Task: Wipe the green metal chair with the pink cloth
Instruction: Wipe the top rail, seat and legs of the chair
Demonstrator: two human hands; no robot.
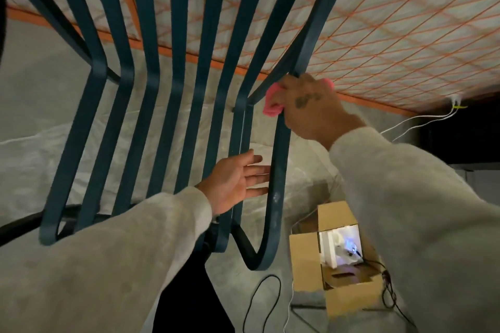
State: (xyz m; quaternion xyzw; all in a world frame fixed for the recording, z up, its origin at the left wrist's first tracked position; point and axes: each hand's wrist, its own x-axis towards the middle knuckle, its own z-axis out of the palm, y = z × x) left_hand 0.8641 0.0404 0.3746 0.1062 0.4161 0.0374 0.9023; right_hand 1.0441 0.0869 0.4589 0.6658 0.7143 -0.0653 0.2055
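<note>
1. Head view: the right hand point(311, 105) is curled round the pink cloth point(272, 102), pressing it against the outer bar of the green metal chair point(178, 89) at the bend in the frame.
2. The left hand point(238, 181) is lower down, palm showing and fingers straight, holding nothing. Its fingertips reach the same outer bar; whether they touch it I cannot tell.
3. The chair fills the left and middle of the view, its flat slats running side by side.
4. Behind it is a white panel crossed by an orange grid point(378, 35).
5. An open cardboard box point(305, 259) sits on the floor at lower right, with a black cable point(259, 295) just beside it.
</note>
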